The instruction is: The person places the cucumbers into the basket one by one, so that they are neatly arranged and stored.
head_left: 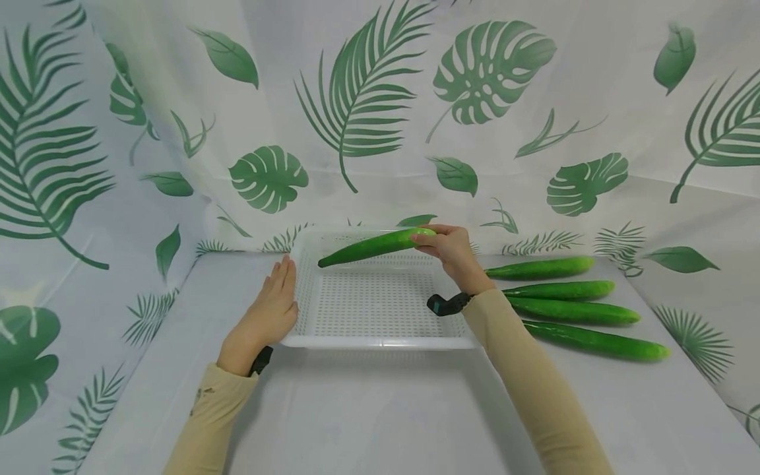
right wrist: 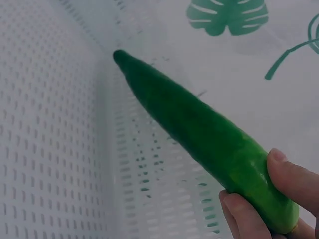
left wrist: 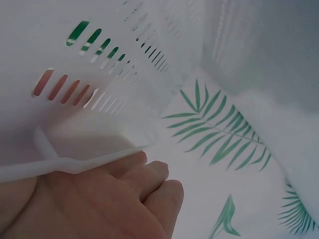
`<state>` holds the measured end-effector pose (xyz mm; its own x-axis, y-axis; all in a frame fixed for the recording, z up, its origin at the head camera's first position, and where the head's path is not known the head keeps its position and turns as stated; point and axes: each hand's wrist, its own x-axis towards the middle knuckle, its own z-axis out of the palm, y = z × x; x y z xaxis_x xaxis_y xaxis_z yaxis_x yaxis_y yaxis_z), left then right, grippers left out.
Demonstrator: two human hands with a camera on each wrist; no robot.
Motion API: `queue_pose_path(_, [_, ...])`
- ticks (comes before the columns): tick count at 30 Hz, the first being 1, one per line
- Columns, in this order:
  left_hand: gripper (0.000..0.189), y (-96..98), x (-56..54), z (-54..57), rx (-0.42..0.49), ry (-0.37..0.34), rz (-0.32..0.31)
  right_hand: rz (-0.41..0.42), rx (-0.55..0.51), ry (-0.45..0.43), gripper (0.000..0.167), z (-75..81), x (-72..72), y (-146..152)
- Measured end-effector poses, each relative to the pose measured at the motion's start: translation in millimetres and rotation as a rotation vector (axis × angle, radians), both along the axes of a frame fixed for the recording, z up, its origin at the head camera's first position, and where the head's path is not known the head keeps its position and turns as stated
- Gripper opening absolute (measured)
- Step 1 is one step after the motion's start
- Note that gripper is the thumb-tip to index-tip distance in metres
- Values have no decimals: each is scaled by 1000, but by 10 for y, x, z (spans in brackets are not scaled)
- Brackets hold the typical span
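Note:
A long green cucumber is held by its paler end in my right hand, thumb and fingers pinching it. It slants over the far side of a white perforated plastic basket, its dark tip pointing left. In the right wrist view the cucumber crosses in front of the basket's slotted wall. My left hand lies with straight fingers along the basket's left rim. From the left wrist, that hand shows just under the rim, outside the slotted wall.
Several more cucumbers lie side by side on the white table, right of the basket and partly behind my right forearm. A white curtain with green leaf prints rises behind the table and along both sides.

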<state>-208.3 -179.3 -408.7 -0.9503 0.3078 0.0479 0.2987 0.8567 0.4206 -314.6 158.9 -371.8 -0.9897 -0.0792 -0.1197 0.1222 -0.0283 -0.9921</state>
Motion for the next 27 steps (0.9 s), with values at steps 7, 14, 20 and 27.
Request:
queue_pose_path(7, [70, 7, -6, 2, 0, -12, 0, 41, 68, 14, 48, -94, -32, -23])
queue_pose_path(14, [71, 10, 8, 23, -9, -20, 0, 55, 92, -57, 51, -162, -119, -18])
queue_pose_path(20, [70, 5, 10, 36, -7, -18, 2, -4, 166, -177, 53, -218, -214, -56])
queue_pose_path(27, [70, 8, 8, 27, -4, -8, -2, -38, 204, -294, 52, -275, -239, -63])
